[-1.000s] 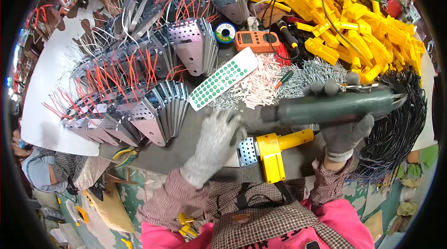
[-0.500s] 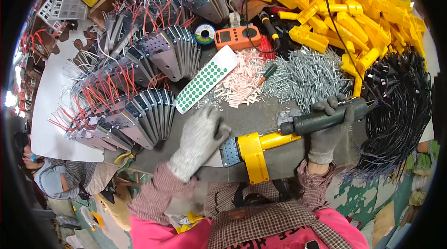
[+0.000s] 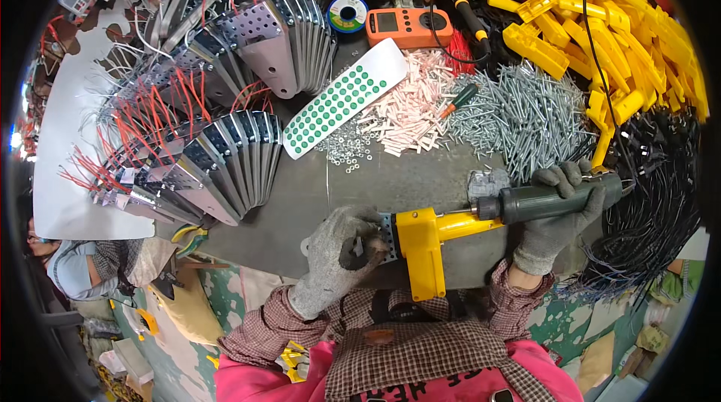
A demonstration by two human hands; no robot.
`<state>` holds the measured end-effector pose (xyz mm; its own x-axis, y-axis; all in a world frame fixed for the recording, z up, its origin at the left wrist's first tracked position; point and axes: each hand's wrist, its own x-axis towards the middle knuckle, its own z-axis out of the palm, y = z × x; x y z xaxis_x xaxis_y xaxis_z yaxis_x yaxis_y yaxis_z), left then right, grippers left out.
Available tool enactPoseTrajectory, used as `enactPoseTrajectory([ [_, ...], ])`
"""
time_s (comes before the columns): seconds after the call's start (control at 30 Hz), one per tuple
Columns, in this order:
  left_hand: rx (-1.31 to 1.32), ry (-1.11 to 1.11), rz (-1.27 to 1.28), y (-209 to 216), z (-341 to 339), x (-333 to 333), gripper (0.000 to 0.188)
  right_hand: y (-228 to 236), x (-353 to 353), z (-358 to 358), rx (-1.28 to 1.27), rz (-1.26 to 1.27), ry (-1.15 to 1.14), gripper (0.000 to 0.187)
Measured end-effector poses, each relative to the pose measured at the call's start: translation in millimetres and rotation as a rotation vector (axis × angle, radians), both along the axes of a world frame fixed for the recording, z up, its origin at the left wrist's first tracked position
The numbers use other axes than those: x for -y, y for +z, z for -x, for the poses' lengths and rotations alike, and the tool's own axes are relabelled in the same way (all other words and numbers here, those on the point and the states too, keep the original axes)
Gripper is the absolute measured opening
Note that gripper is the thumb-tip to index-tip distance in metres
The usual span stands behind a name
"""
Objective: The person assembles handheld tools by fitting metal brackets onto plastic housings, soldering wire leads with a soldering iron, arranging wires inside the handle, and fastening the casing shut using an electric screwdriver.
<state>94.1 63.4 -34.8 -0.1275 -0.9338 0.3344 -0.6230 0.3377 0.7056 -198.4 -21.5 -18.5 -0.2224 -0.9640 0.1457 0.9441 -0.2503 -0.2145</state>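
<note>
My right hand (image 3: 559,214), in a grey glove, wraps around a dark electric screwdriver (image 3: 526,203). The driver lies nearly level, its thin bit pointing left along the top of a yellow plastic handle (image 3: 422,252). A perforated metal plate (image 3: 388,235) joins the handle's left end. Over that plate, my gloved left hand (image 3: 336,252) is closed, fingers curled and thumb bent in at the plate beside the handle. Its palm side hides most of the plate, and whether a small part is also pinched there cannot be made out.
Behind lie small nuts (image 3: 347,148), pale pink sleeves (image 3: 411,113), screws (image 3: 518,120) and a green-dotted white strip (image 3: 338,105). Wired metal plates (image 3: 225,165) stand at left. Yellow handles (image 3: 593,26) heap at far right, above black cables (image 3: 650,207). An orange multimeter (image 3: 409,26) sits at the back.
My left hand has come back from beside the nuts to the metal plate and closed there. My right hand still holds the electric screwdriver along the yellow handle. The whole view has shifted slightly.
</note>
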Motion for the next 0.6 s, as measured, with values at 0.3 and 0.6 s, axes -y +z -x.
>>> enactPoseTrajectory([
  [0.3, 0.120, 0.022, -0.038, 2.7, 1.3, 2.6, 0.030, 4.8, -1.0, -18.3, 0.012, -0.010, 0.016, 0.033],
  [0.6, -0.029, -0.040, -0.011, 7.2, 1.8, 9.9, 0.030, 8.8, 0.7, -27.2, 0.055, 0.012, 0.035, 0.032],
])
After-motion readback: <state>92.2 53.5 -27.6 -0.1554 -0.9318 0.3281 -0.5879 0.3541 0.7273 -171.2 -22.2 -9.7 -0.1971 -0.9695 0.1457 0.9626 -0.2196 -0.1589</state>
